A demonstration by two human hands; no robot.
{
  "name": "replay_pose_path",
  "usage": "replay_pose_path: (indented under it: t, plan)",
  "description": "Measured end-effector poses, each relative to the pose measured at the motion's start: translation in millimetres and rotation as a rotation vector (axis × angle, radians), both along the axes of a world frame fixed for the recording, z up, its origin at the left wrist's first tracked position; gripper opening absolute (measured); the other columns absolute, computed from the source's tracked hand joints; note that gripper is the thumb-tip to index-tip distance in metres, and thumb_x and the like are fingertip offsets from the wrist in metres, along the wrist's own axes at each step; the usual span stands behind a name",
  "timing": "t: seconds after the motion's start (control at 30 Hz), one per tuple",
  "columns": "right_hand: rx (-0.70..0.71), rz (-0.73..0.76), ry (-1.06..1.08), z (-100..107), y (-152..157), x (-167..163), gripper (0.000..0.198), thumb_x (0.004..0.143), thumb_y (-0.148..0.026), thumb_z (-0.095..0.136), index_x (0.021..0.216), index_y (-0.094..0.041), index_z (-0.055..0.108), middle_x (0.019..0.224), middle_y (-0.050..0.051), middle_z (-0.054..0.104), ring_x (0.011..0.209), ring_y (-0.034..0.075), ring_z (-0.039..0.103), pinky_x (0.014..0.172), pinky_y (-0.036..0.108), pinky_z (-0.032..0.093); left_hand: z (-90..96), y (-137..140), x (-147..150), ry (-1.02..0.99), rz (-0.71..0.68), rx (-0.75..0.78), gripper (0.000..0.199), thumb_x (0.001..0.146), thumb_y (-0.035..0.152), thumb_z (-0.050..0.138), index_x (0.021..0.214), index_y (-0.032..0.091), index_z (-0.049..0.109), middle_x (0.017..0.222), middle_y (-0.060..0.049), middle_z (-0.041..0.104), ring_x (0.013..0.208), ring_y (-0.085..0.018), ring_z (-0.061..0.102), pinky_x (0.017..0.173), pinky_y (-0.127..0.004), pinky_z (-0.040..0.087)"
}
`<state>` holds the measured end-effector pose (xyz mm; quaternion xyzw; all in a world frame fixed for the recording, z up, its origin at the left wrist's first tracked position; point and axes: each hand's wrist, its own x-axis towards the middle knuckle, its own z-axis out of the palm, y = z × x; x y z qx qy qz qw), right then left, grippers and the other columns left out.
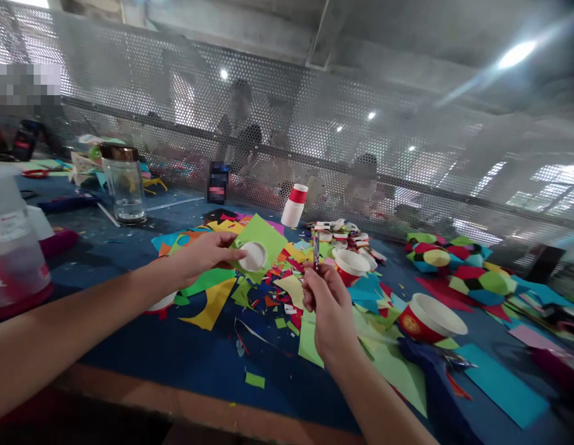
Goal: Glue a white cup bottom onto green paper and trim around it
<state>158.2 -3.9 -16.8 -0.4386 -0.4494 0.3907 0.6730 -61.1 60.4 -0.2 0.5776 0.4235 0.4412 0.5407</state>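
Between the thumb and fingers of my left hand (pixel 206 254) is a light green paper square (pixel 265 232). A white round disc (pixel 253 256), like the bottom of a paper cup, lies against its face under my thumb. My right hand (pixel 331 306) is closed around a slim shiny metal tool (pixel 316 247) that points up; it may be scissors, but the fingers hide its lower part. The two hands are apart. Beneath and beyond them spreads a pile of coloured paper scraps (pixel 268 293). Just past my right hand stands a red and white paper cup (pixel 351 266).
A stack of paper cups (pixel 295 207) stands at the back before a perforated metal screen (pixel 287 123). On the left are a glass jar (pixel 124 188) and a pink-bottomed bottle (pixel 13 247). Right are another cup (pixel 430 318), blue paper (pixel 505 383) and colourful paper balls (pixel 482 284).
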Motion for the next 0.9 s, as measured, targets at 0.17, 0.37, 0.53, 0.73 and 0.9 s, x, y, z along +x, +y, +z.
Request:
replay_pose_path:
  t: [0.17,0.37,0.53,0.73,0.9]
  plan:
    - [0.015,0.059,-0.042,0,5,6,0.038,0.068,-0.042,0.08,0.093,-0.021,0.062,0.07,-0.005,0.057,0.052,0.009,0.037,0.047,0.025,0.026,-9.7,-1,6,-0.168,0.091,0.016,0.039,0.059,0.037,0.09,0.089,0.022,0.07,0.093,0.0,0.071,0.083,-0.014,0.065,0.077,-0.025,0.054]
    - [0.012,0.128,-0.079,-2,6,6,0.039,0.066,-0.042,0.081,0.096,-0.019,0.071,0.068,-0.003,0.058,0.054,0.01,0.041,0.048,0.025,0.027,-12.9,-10,15,-0.334,0.103,0.064,0.04,0.067,0.03,0.088,0.102,0.023,0.069,0.109,-0.003,0.073,0.092,-0.016,0.069,0.076,-0.022,0.056]
    - [-0.039,0.048,-0.067,10,-1,8,0.038,0.065,-0.045,0.079,0.09,-0.017,0.072,0.069,-0.001,0.063,0.056,0.01,0.047,0.05,0.024,0.032,-9.0,-19,20,-0.36,0.125,0.109,0.042,0.066,0.027,0.088,0.103,0.02,0.067,0.106,-0.005,0.074,0.093,-0.017,0.07,0.075,-0.022,0.057]
    - [-0.094,0.096,-0.068,18,-15,14,0.031,0.067,-0.042,0.079,0.074,-0.017,0.064,0.066,-0.002,0.061,0.053,0.008,0.046,0.05,0.023,0.035,-7.5,-25,22,-0.256,0.086,0.129,0.046,0.064,0.033,0.088,0.102,0.019,0.068,0.096,-0.005,0.074,0.076,-0.017,0.07,0.064,-0.025,0.057]
    - [-0.168,0.174,-0.048,9,-33,20,0.028,0.074,-0.041,0.077,0.077,-0.018,0.061,0.064,-0.003,0.058,0.051,0.008,0.043,0.05,0.023,0.032,-6.2,-31,25,-0.29,0.05,0.179,0.047,0.06,0.032,0.09,0.101,0.019,0.07,0.094,-0.005,0.074,0.074,-0.016,0.067,0.062,-0.023,0.052]
